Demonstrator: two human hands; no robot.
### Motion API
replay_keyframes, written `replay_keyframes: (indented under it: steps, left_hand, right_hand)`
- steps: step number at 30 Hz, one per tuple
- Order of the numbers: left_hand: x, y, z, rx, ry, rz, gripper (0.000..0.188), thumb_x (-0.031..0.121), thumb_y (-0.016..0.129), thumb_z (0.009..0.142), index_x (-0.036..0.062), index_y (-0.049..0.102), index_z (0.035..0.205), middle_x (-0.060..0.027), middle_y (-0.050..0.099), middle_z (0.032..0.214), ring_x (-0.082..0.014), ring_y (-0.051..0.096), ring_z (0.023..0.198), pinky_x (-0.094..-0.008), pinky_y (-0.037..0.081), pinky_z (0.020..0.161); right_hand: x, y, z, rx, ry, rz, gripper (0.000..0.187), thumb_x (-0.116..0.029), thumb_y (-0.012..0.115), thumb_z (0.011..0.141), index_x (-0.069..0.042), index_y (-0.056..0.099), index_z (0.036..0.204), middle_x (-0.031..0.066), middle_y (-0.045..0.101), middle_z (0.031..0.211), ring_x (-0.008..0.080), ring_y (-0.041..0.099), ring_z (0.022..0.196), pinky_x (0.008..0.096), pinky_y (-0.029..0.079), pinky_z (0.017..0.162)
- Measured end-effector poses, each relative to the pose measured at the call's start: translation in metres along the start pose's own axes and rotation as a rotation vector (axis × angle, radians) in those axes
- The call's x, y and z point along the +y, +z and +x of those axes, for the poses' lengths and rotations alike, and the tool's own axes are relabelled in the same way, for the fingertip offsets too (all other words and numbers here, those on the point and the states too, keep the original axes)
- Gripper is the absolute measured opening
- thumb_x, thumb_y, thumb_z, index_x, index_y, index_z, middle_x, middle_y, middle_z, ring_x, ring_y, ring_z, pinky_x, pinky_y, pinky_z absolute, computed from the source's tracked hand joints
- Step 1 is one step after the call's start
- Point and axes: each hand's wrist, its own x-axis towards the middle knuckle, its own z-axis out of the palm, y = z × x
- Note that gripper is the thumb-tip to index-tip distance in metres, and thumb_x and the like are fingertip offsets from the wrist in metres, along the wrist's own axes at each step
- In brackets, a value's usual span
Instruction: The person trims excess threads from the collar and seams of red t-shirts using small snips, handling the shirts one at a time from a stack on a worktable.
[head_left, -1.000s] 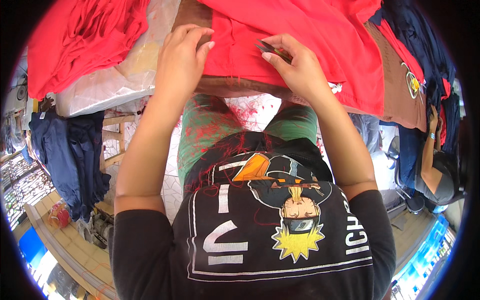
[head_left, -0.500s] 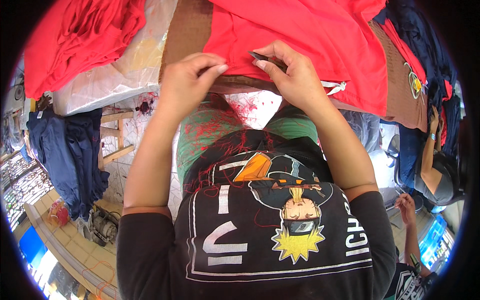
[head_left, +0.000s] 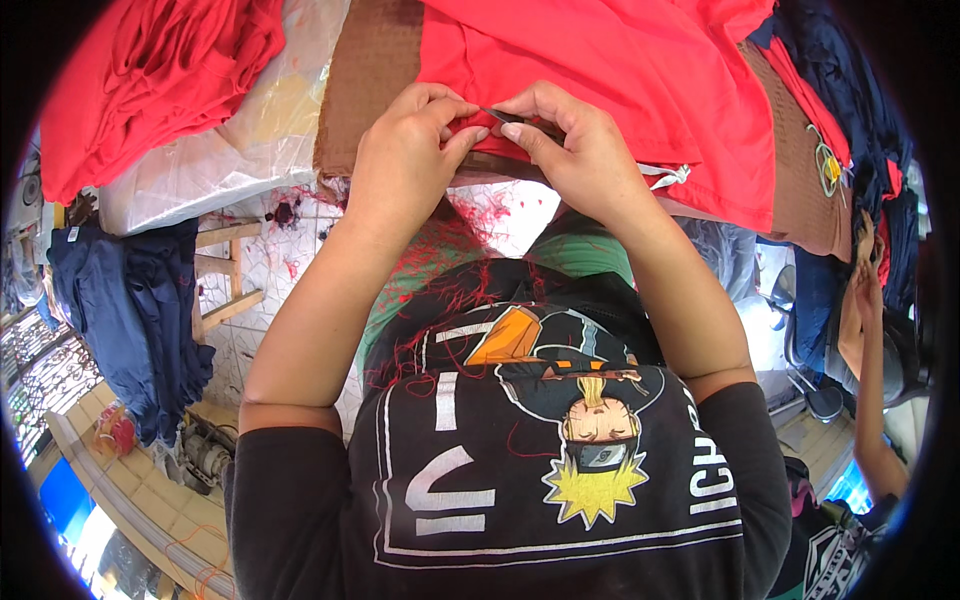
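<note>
A red garment (head_left: 620, 70) with a white drawstring (head_left: 668, 176) lies spread in front of me. My left hand (head_left: 415, 140) is closed, its thumb and fingertips pinching the garment near its front edge. In my right hand (head_left: 585, 150) are small dark thread snips (head_left: 497, 117), gripped between thumb and fingers. Their pointed tip reaches the left fingertips, over the red cloth. Part of the snips is hidden by the right hand.
Under the garment is a brown work surface (head_left: 365, 90). More red cloth (head_left: 165, 85) is heaped on a plastic-wrapped stack (head_left: 215, 155) at left. Dark blue clothes (head_left: 135, 310) hang below it. Red thread scraps (head_left: 440, 290) litter my lap. Other people's arms (head_left: 872, 380) show at right.
My left hand has moved right and slightly up, closing the gap to the snips. My right hand has shifted slightly left. At right, another person's arm has risen toward the hanging clothes.
</note>
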Motion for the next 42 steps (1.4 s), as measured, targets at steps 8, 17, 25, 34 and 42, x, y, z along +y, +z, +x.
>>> replay_keyframes:
  steps: [8,17,25,34,42]
  left_hand:
    - [-0.007,-0.010,0.012,-0.051,-0.219,-0.131,0.022,0.021,0.070,0.086,0.0006,0.070,0.095,-0.0067,0.070,0.081,-0.0120,0.064,0.073,-0.0262,0.050,0.068]
    - [-0.006,-0.020,0.015,-0.154,-0.275,-0.186,0.028,0.027,0.068,0.088,0.0002,0.070,0.097,-0.0068,0.070,0.079,-0.0106,0.063,0.075,-0.0262,0.049,0.071]
    - [0.002,-0.054,0.012,-0.435,-0.145,-0.149,0.024,0.024,0.072,0.084,0.0016,0.070,0.091,-0.0079,0.067,0.088,-0.0137,0.063,0.078,-0.0261,0.048,0.071]
    - [-0.009,-0.006,-0.008,0.154,0.278,0.115,0.022,0.020,0.073,0.078,0.0026,0.070,0.091,-0.0086,0.067,0.089,-0.0294,0.064,0.076,-0.0384,0.053,0.073]
    - [-0.009,-0.021,0.007,-0.056,0.127,0.086,0.016,0.018,0.065,0.087,0.0024,0.066,0.090,-0.0143,0.067,0.084,-0.0322,0.065,0.077,-0.0399,0.051,0.068]
  right_hand:
    - [-0.001,-0.002,0.002,-0.028,0.000,-0.041,0.016,-0.007,0.063,0.086,0.000,0.062,0.100,0.0132,0.068,0.085,0.0208,0.066,0.076,0.0327,0.050,0.070]
    - [-0.009,-0.001,0.005,-0.051,-0.084,-0.250,0.018,-0.010,0.064,0.083,-0.003,0.064,0.100,0.0157,0.067,0.089,0.0319,0.065,0.080,0.0392,0.050,0.072]
    - [-0.019,-0.004,0.010,-0.006,-0.128,-0.418,0.018,-0.012,0.064,0.083,-0.004,0.064,0.099,0.0165,0.066,0.090,0.0339,0.064,0.082,0.0405,0.050,0.072]
    - [-0.006,0.003,0.001,-0.002,0.052,-0.047,0.014,-0.007,0.063,0.087,-0.001,0.063,0.100,0.0114,0.069,0.086,0.0182,0.064,0.073,0.0305,0.049,0.068]
    - [-0.004,0.003,0.002,-0.012,0.060,-0.047,0.014,-0.007,0.063,0.087,0.000,0.063,0.099,0.0108,0.069,0.085,0.0162,0.063,0.072,0.0300,0.050,0.068]
